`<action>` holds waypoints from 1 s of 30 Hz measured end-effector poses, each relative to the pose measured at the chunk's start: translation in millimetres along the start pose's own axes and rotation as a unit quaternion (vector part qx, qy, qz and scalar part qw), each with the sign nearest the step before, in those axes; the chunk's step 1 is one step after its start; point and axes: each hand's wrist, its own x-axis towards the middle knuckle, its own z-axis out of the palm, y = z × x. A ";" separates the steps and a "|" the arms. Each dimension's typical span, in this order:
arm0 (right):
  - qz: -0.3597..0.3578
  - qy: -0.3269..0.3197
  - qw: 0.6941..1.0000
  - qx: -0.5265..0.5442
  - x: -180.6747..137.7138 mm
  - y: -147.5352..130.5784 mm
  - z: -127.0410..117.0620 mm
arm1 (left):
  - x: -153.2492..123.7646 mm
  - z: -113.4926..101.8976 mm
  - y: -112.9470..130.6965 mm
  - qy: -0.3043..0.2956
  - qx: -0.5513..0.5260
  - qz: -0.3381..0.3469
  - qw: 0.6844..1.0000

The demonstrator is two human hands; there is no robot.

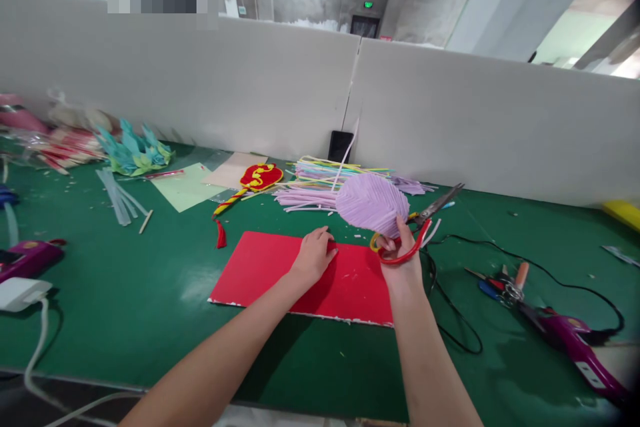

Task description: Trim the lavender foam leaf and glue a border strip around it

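My right hand grips a pair of red-handled scissors, blades pointing right and away, and also holds a lilac ribbed leaf-shaped piece lifted above the table. My left hand rests with curled fingers on a red board that lies flat on the green table. What the left fingers hold, if anything, is hidden.
Behind lie lilac and coloured strips, a red-and-yellow ornament with tassel, teal paper shapes and clear sticks. A purple glue gun with black cable lies right, another left. A white partition backs the table.
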 end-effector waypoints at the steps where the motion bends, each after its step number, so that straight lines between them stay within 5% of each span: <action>1: 0.001 -0.003 1.000 0.001 0.8 1.9 2.5 | 2.6 -2.4 3.8 -0.001 0.003 -0.004 1.000; 9: 0.021 -0.003 0.999 -0.033 5.1 26.0 6.9 | 32.1 -39.2 38.8 -0.093 -0.096 0.103 0.986; 13: 0.028 0.021 0.998 -0.051 4.2 39.9 -1.4 | 25.8 -38.7 40.5 -0.204 -0.465 0.114 0.854; 17: 0.034 0.033 0.997 -0.055 0.0 45.9 2.6 | 22.6 -32.9 36.4 -0.108 -0.653 -0.013 0.750; 22: 0.035 0.028 0.997 -0.062 -10.3 45.6 15.3 | 25.0 -47.8 31.8 -0.013 -0.691 -0.180 0.700; 30: 0.030 -0.073 0.994 -0.080 -22.9 58.5 15.3 | 39.9 -102.8 25.5 0.081 -0.735 -0.171 0.651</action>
